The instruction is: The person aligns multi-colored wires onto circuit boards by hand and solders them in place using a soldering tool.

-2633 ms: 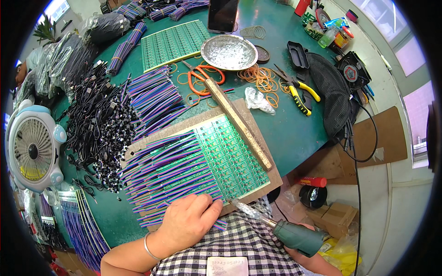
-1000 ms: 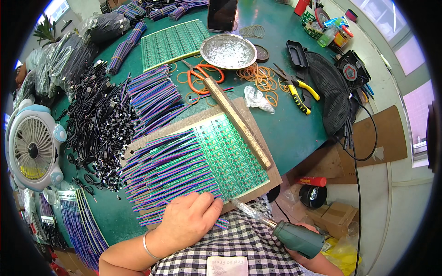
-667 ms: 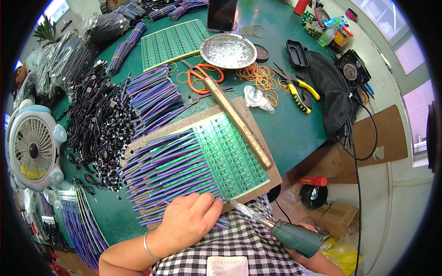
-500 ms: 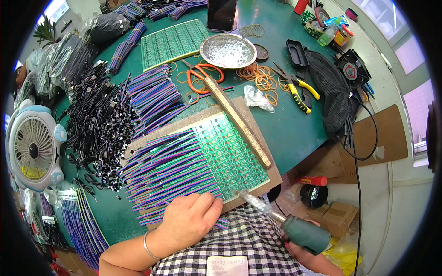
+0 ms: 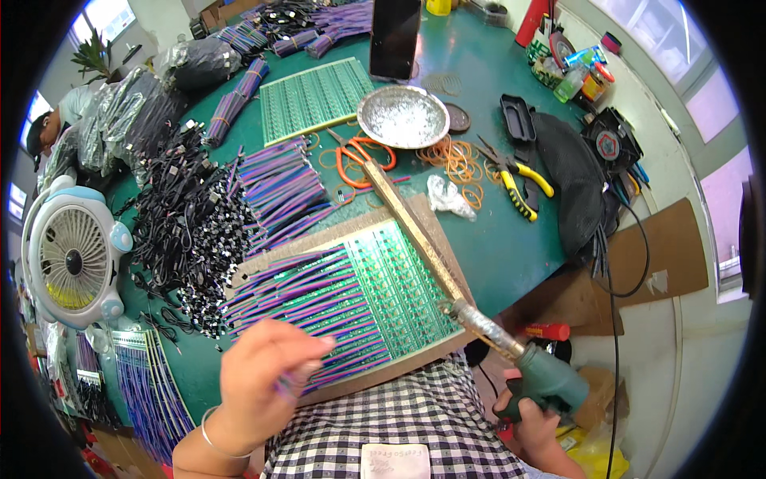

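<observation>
Right hand (image 5: 531,419) is gripping the green soldering gun (image 5: 556,382); its tip is sitting by the gold-brown bar (image 5: 419,239). Circuit-board panel (image 5: 403,291) is lying on the brown backing board (image 5: 449,239). Left hand (image 5: 259,375) is hovering over the ribbon wires (image 5: 299,299), fingers curling; can't tell if it's pinching any. I'd be steering that probably hot tip clear of skin and insulation. Apron patch (image 5: 395,463) is showing faint handwriting.

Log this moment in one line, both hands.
left hand: by striped wires, grip blurred; right hand: gripping green gun-shaped tool; tool tip: near gold bar; circuit board: left side wire-covered
</observation>
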### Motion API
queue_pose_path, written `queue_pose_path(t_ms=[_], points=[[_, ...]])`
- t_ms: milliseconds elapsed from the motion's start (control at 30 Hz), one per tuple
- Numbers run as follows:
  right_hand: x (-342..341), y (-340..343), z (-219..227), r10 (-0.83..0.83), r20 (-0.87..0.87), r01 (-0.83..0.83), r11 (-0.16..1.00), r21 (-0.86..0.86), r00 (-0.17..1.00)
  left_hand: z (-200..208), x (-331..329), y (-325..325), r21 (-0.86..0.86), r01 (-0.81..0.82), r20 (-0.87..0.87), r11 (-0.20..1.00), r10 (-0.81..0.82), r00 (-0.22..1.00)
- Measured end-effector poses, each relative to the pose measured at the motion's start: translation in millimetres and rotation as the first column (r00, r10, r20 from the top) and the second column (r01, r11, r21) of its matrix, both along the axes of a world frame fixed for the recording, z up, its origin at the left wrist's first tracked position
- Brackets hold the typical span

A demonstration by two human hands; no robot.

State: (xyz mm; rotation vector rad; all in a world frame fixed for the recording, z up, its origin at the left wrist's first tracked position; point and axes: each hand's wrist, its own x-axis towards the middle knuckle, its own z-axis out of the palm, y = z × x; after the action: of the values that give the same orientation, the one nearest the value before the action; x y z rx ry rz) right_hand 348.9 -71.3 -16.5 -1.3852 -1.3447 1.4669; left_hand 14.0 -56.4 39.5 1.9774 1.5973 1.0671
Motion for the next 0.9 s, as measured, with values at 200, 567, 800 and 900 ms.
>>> queue_pose_path(t_ms=[200, 567, 800, 900], points=[[-43, 49, -1, -0.136, -0.58, 0.1, 0.991, -0.093, 0.803, -29, 28, 22, -0.545, 0.653, 0.804, 0.525, 0.547, 0.232], [-102, 120, 5, -0.127, -0.711, -0.134, 0.945, -0.298, 0.692, -43, 20, 64, -0.606, 0.62, 0.784, 0.499, 0.506, 0.359], [-99, 139, 4, -0.118, -0.689, -0.069, 0.969, -0.238, 0.715, -37, 1, 91, -0.628, 0.431, 0.732, 0.648, 0.303, 0.611], [-89, 147, 0, -0.181, -0.626, 0.072, 0.978, -0.195, 0.759, -32, -3, 103, -0.541, 0.223, 0.458, 0.811, 0.062, 0.887]])
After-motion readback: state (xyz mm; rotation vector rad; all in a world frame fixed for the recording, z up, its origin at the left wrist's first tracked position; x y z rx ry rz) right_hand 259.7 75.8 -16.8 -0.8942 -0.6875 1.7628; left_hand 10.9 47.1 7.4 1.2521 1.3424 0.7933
